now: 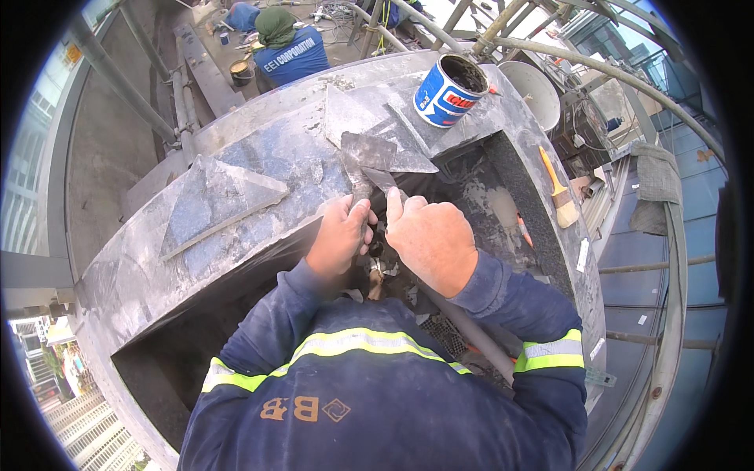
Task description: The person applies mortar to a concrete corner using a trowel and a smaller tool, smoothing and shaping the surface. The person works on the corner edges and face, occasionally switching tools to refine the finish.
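My left hand point(339, 235) is closed round the grimy handle of a wide putty knife point(369, 150), its dirty grey blade pointing away from me. In my right hand point(432, 235) is a narrower putty knife point(380, 179), gripped near its blade, which crosses the base of the wide one. The two blades appear to touch. Both hands are close together over the inner edge of the curved grey stone ledge point(267, 169). Just beyond the blades lie flat, smeared stone pieces point(349, 112). A blue and white open can point(449, 91) with dark residue inside stands past them.
A paintbrush point(558, 188) with a yellow handle lies on the right rim. A triangular stone slab point(224, 200) rests at left. Recesses in the ledge open below my arms. Scaffold pipes point(613, 72) cross at upper right. Beyond the ledge, another person point(292, 51) in blue crouches.
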Tool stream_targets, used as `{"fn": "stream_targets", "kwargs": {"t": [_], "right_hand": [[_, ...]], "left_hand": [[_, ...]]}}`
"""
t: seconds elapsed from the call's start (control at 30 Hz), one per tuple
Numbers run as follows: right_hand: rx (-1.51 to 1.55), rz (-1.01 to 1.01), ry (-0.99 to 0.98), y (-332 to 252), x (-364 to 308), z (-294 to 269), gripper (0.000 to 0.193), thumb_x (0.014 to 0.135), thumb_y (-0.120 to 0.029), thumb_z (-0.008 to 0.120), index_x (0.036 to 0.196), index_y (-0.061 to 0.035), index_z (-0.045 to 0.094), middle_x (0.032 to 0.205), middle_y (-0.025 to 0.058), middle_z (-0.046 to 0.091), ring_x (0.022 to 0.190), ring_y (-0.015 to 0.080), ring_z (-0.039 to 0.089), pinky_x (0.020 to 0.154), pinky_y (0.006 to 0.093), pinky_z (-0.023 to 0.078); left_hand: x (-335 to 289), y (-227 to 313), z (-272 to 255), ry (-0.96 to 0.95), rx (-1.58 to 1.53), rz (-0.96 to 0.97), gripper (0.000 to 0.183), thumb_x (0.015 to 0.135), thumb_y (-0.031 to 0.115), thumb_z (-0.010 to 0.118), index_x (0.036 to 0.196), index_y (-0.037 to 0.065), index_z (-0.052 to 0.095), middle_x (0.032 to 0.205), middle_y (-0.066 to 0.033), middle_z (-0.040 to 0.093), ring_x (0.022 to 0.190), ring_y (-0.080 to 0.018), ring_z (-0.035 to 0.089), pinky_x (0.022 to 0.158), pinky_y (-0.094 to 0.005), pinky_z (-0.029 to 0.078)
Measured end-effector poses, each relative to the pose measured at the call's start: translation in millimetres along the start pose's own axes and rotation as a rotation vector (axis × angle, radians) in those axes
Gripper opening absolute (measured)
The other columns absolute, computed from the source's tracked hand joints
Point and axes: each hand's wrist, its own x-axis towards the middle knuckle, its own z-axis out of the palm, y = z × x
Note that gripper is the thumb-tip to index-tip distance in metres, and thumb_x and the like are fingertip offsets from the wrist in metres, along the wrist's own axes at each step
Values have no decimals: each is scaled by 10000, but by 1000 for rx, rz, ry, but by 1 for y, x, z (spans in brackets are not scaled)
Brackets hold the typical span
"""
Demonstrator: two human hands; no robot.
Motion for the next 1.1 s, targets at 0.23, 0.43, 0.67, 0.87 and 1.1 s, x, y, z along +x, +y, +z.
{"fn": "stream_targets", "kwargs": {"t": [0.23,0.43,0.67,0.87,1.1], "right_hand": [[12,-78,9,3,3,2,474,807,-116,628,1250,51,646,692,68,656,558,213,661,484,324,524],[-22,70,156,51,43,33,231,841,-123,640,1035,-8,692,659,63,685,620,192,713,528,317,547],[243,343,420,74,1,-13,373,922,-161,679,1293,-121,671,825,79,695,673,266,681,574,369,507],[306,297,526,76,-17,-22,378,907,-171,694,1279,-103,682,849,56,699,645,237,674,560,359,518],[206,3,259,50,-18,19,432,804,-120,646,1229,-51,679,815,51,617,688,186,662,557,319,507]], "left_hand": [[1,0,-2,56,-14,17,286,1069,258,497,918,20,549,705,-27,547,543,-79,499,427,-234,408],[-3,7,5,75,24,-7,296,1066,261,494,894,28,550,672,-8,513,523,-82,491,428,-231,397],[-29,9,18,287,130,415,319,1042,248,530,1169,-39,585,681,-14,535,551,-75,513,455,-217,383],[-29,48,28,206,351,-12,470,981,192,637,1309,-120,512,955,-152,639,712,-101,602,640,-278,500],[-8,-3,38,171,-302,-13,322,1031,247,565,1180,-27,484,854,-100,592,591,-135,595,470,-286,474]]}}
